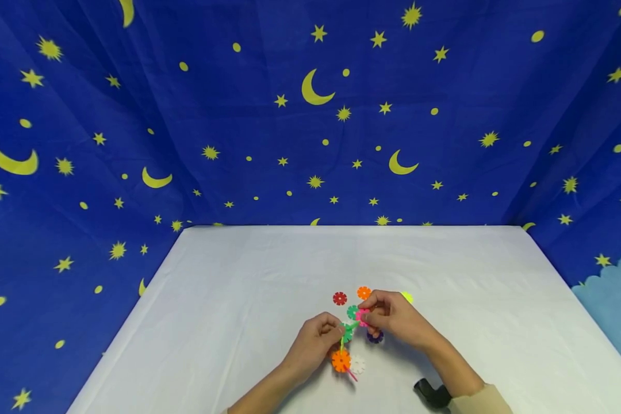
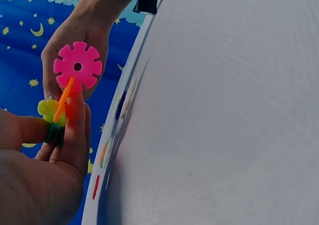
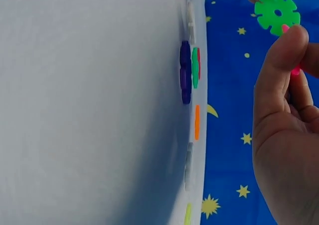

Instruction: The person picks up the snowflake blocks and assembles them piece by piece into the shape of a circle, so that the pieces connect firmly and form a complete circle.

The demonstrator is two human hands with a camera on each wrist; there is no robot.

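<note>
My left hand (image 1: pixel 310 348) pinches a joined string of notched plastic discs above the table. In it are a green disc (image 3: pixel 277 13), a yellow disc (image 2: pixel 49 109), an orange disc (image 1: pixel 340 361) and, at the end, a pink disc (image 2: pixel 78 66). Between thumb and fingers of my right hand (image 1: pixel 401 321) is another pink disc (image 1: pixel 361 317), partly covered by the fingertips. Its edge meets the rim of the green disc in the right wrist view. Both hands are close together, facing each other.
Loose discs lie on the white table (image 1: pixel 238 299) around the hands: red (image 1: pixel 340 298), orange (image 1: pixel 364 292), green (image 1: pixel 352 312), yellow (image 1: pixel 407 296), purple (image 1: pixel 375 337) and white (image 1: pixel 359 364). A black object (image 1: pixel 432 395) sits by the right forearm. Blue star-patterned cloth (image 1: pixel 269 132) hangs behind.
</note>
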